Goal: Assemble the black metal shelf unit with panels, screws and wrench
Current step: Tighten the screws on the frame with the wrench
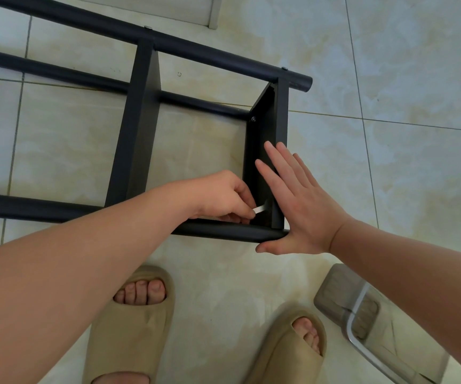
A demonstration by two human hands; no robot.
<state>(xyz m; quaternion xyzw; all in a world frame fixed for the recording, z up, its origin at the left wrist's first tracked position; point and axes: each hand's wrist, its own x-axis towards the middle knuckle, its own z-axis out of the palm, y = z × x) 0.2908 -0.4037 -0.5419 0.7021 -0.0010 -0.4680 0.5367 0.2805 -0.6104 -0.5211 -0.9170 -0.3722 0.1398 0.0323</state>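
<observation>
The black metal shelf unit (140, 112) lies on its side on the tiled floor, round tubes running left to right with flat panels between them. My left hand (223, 196) pinches a small silver wrench (260, 209) at the inner lower corner of the end panel (260, 139), by the near tube (223, 231). My right hand (293, 200) lies flat with straight fingers against that end panel's edge, its thumb under the near tube's end. A screw head (253, 119) shows on the panel's inner face higher up. The screw at the wrench tip is hidden.
My two feet in beige slides (132, 314) (293, 345) stand just in front of the shelf. A grey plastic stool with a metal leg (362, 314) sits at the lower right. A white door frame (212, 12) is at the top.
</observation>
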